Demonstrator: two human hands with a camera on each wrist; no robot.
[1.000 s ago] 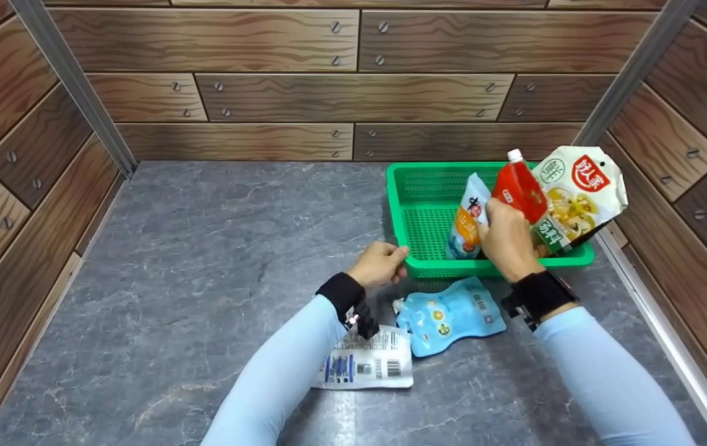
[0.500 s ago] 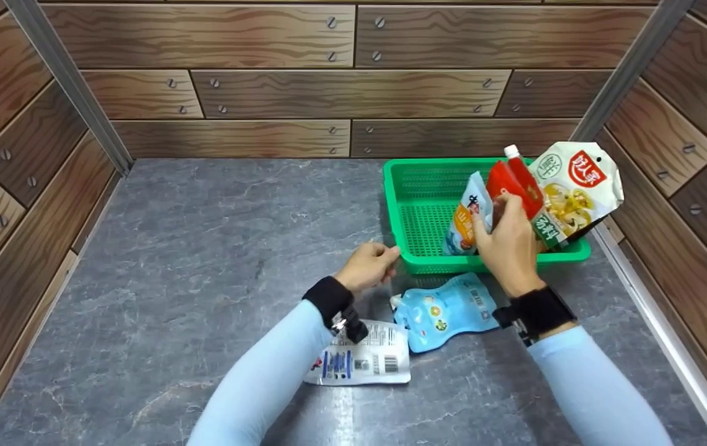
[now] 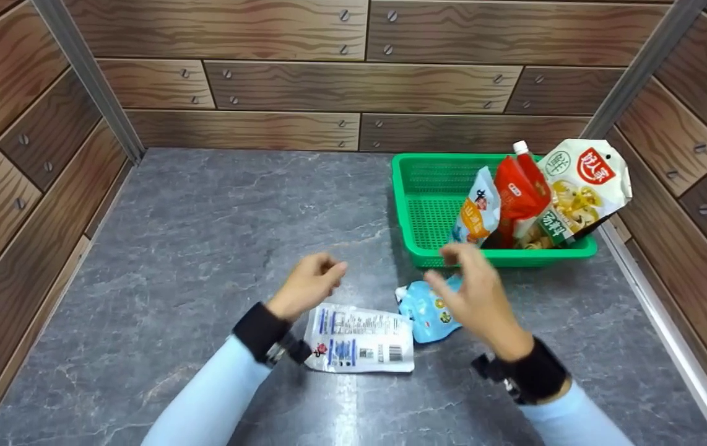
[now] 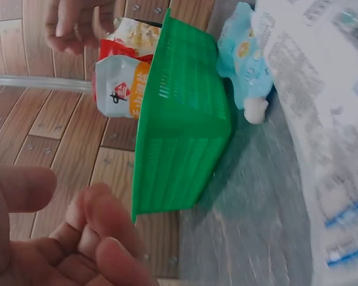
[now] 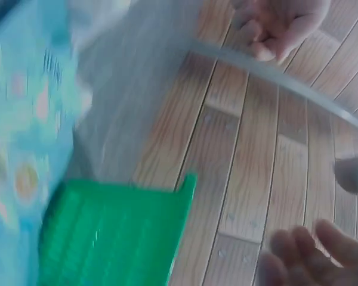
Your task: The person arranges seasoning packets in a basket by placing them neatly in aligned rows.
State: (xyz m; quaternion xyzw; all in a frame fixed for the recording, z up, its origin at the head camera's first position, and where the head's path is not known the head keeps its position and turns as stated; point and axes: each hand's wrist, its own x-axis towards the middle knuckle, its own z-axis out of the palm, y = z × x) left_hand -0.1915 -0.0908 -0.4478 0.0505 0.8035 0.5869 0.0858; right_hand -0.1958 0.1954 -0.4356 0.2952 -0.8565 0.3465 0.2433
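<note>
My left hand [image 3: 307,286] hovers over the table above the left end of a white pouch [image 3: 363,341] lying flat, its fingers loosely bent around nothing. Over the blue spouted pouch [image 3: 428,310] is my right hand [image 3: 480,303], blurred, thumb and fingers apart and holding nothing; it hides that pouch's right part. In the green basket [image 3: 412,248] stand a white-and-orange pouch [image 3: 480,210], a red pouch with a white cap [image 3: 522,192] and a white soup-seasoning bag [image 3: 582,186] leaning on the right rim. In the left wrist view the blue pouch [image 4: 244,59] lies beside the basket.
Wood-patterned walls [image 3: 285,87] close in the grey marbled table [image 3: 223,210] at the back and both sides. A metal strip [image 3: 663,328] runs along the right edge.
My left hand has left the basket's corner and moved left and nearer. The right hand has let go of the red pouch and come out of the basket toward the blue pouch.
</note>
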